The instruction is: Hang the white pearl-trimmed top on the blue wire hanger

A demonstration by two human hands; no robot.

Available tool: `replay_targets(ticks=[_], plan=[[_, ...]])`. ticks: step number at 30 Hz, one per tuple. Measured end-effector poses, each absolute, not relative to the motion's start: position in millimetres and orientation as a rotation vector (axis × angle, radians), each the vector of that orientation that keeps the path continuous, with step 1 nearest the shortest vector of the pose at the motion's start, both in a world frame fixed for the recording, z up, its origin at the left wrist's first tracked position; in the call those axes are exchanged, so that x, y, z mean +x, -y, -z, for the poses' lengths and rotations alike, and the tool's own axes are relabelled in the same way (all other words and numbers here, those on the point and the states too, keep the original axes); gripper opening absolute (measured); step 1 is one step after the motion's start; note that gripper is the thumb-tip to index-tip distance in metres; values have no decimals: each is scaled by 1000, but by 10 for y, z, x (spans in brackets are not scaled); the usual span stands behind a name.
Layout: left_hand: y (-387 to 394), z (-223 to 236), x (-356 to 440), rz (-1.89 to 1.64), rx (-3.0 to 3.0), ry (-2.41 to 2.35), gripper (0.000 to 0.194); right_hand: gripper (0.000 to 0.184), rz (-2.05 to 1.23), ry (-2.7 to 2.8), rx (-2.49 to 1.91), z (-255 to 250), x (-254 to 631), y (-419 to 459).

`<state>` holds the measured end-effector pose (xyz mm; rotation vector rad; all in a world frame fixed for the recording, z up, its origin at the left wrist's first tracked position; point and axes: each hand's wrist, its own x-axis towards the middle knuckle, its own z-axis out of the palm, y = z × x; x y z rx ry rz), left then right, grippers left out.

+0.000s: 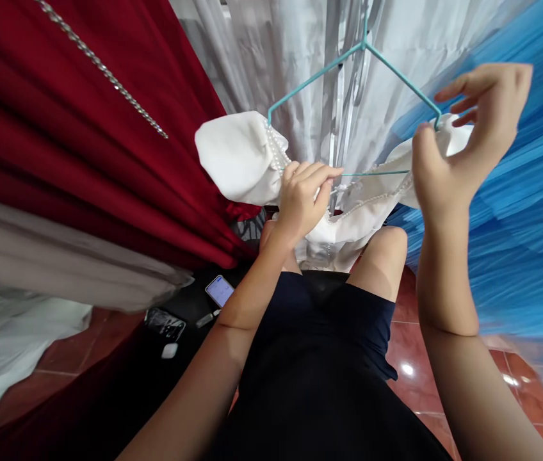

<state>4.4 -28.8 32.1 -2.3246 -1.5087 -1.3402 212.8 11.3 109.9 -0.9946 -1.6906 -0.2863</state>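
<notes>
A white garment (240, 157) with pearl trim along its neckline hangs on a teal wire hanger (319, 73) in front of me. My left hand (303, 198) is closed on the garment's pearl-edged neckline near the hanger's lower bar. My right hand (463, 144) is raised at the hanger's right end, thumb pressed against the white fabric on that shoulder, the other fingers spread apart above it. My knees and dark shorts show below the garment.
A red dress (84, 128) with a rhinestone strap hangs at left, pale grey fabric (50, 256) beneath it. White and silver gowns (310, 45) hang behind; blue tulle (526, 211) fills the right. A phone (219, 290) and small items lie on the red tile floor (415, 358).
</notes>
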Motion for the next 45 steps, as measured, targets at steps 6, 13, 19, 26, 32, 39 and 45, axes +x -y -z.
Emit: replay_targets(ticks=[6, 13, 19, 26, 32, 39, 45], plan=[[384, 15, 88, 1443, -2203, 1448, 34, 26, 45, 2039, -1149, -333, 1725, -79], [1370, 1603, -972, 1410, -1426, 2264, 37, 47, 87, 1894, -1119, -133, 1669, -146], [2637, 2418, -2379, 508, -226, 3249, 90, 46, 87, 1870, -1091, -142, 1656, -132], [3162, 2699, -2896, 233, 238, 3349, 89, 49, 137, 1824, -1113, -80, 1614, -216], [3248, 2737, -2875, 404, -74, 3240, 43, 56, 202, 1776, -1032, -32, 1605, -311], [3273, 2915, -3073, 204, 83, 3351, 45, 63, 257, 1767, -1094, -22, 1585, -311], [3423, 3116, -3171, 133, 61, 3338, 45, 59, 311, 1747, -1012, 11, 1600, -360]])
